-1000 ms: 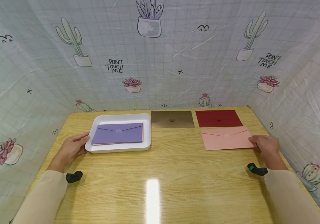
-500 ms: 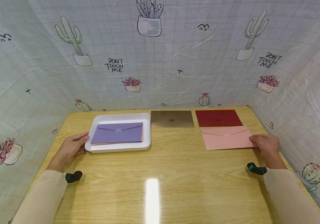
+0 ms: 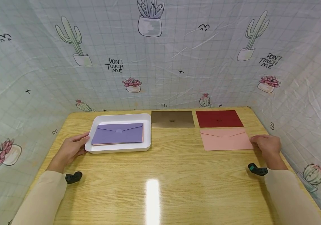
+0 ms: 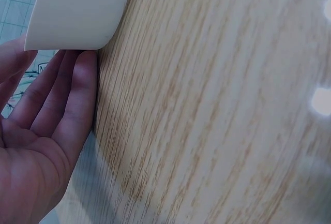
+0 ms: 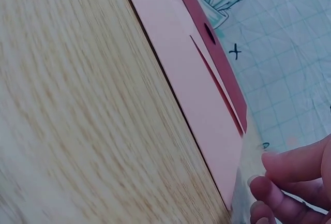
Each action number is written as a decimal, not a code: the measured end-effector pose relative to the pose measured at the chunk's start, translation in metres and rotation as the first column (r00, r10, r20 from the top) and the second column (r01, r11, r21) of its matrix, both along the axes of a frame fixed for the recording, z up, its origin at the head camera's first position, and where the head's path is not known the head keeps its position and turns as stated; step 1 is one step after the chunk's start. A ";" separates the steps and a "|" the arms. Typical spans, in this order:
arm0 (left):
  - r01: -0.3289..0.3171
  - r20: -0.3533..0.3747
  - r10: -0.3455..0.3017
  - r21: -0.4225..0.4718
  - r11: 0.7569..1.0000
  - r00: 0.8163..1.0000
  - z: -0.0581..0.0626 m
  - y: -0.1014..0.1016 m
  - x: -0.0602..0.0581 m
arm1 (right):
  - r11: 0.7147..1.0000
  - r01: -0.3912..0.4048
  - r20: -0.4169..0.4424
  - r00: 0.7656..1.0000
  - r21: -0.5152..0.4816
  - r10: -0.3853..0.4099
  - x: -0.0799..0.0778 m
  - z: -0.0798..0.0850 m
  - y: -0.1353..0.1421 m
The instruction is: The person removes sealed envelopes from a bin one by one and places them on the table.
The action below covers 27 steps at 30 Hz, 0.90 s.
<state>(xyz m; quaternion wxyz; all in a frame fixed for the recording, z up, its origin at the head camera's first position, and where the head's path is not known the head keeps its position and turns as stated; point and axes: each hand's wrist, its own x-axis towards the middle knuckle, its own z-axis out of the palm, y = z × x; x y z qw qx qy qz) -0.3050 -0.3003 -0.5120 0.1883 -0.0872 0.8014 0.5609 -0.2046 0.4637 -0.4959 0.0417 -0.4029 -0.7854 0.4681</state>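
At the short right-hand edge of a flat, rectangular pink paper envelope (image 3: 226,140), the person's right hand (image 3: 268,145) is poised: this grip is empty, thumb and fingers loosely bent, with a narrow gap to the paper in the right wrist view. The pink envelope lies on the yellowish wood-grain desk (image 3: 177,168), just in front of a dark red rectangular paper envelope (image 3: 219,118); whether their edges meet cannot be told. A brown rectangular paper envelope (image 3: 173,119) lies to the left of the red one. The left hand (image 3: 71,147) grips the outer end of a shallow, white, rectangular tray (image 3: 147,132), thumb at the rim, fingers against the wall. In the tray, a purple paper envelope (image 3: 118,134) covers pale orange paper (image 3: 143,137).

Good handling of the pink envelope probably calls for fingertips kept low and a light pinch, since thin paper bends easily. Any adjustment is best made squarely, without riding over the red envelope, while the left grip steadies the tray level.
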 end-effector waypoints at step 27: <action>-0.008 -0.001 0.008 0.014 1.000 1.000 0.000 0.000 0.000 | 0.944 -0.201 -0.334 0.936 -0.261 0.107 0.002 0.007 -0.021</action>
